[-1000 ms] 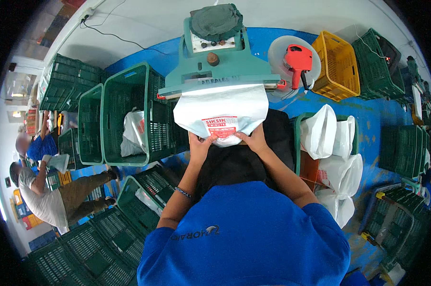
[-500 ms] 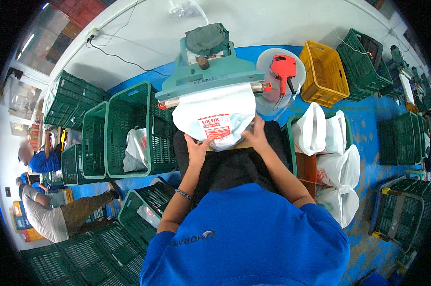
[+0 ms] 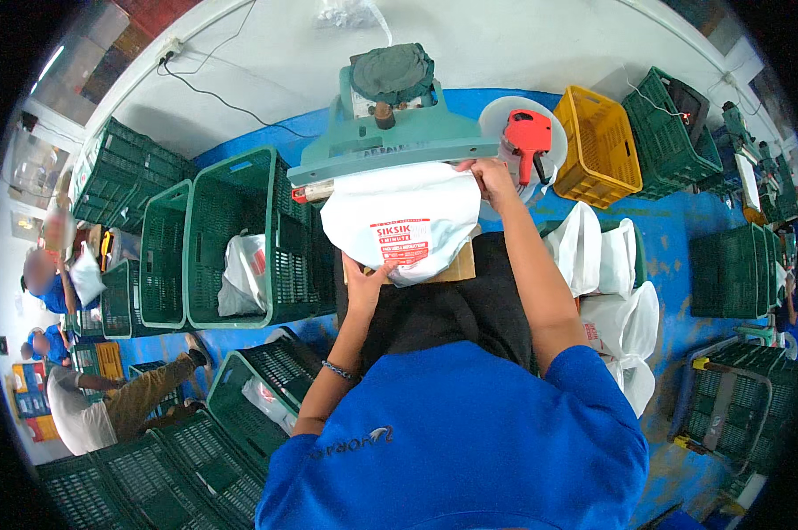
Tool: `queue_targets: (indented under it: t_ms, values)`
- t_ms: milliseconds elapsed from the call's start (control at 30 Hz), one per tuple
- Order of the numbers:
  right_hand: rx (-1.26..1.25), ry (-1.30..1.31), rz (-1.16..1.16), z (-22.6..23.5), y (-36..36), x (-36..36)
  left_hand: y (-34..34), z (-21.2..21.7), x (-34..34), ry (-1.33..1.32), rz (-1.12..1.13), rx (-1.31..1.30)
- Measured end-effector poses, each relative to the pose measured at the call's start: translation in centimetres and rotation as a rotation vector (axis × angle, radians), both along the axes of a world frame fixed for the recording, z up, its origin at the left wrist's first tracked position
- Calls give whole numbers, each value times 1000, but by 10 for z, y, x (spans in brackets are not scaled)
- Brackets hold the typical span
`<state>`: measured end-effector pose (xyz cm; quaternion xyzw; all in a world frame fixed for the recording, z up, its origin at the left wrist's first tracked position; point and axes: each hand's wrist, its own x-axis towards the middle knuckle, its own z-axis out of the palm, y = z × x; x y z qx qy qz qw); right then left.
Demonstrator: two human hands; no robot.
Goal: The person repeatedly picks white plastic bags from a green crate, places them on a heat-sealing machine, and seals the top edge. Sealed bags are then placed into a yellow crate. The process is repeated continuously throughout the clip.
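Observation:
A white plastic bag point(image 3: 355, 212) with red print lies before me, its top edge in the jaw of a green heat sealer point(image 3: 385, 152). The bag's lower part is full and rests on a brown board point(image 3: 456, 268) over my lap. My left hand point(image 3: 362, 287) grips its lower left side, thumb on the front. At the upper right corner, beside the sealer's bar end, my right hand point(image 3: 494, 181) pinches the bag's edge, its fingertips partly hidden. A dark green cloth bundle point(image 3: 392, 72) sits on top of the sealer.
A red label gun point(image 3: 529, 141) lies on a round whitish container point(image 3: 505, 110) right of the sealer. Similar white bags point(image 3: 624, 309) fill a crate at my right. Green crates point(image 3: 231, 177) stand left, one holding a bag point(image 3: 242, 274). A yellow crate point(image 3: 597, 146) is beyond; co-workers are far left.
My right hand has moved from the bag's lower right side up to its top right corner by the sealer. My left hand stays on the lower left.

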<state>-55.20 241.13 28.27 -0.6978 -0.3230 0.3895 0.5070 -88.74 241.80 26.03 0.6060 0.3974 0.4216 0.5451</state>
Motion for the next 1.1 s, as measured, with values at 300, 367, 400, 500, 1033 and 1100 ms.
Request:
queue_targets:
  t_ms: [300,367,400,500,1033,1100]
  values:
    - [232,515,-371,39,-71,-82,44,39,-27,-180,-66,-417]
    - [190,345,-255,47,-71,-94,69,44,-29,-84,-149,-343]
    - [293,365,-198,50,-71,-99,80,45,-30,-149,-168,-304]
    - [328,352,-189,55,-71,-104,111,40,-26,-281,81,-295]
    - [305,-11,208,78,-87,-115,90,57,-31,-269,-109,-381]
    - [383,-35,207,81,-94,-123,65,61,-44,117,-44,-329]
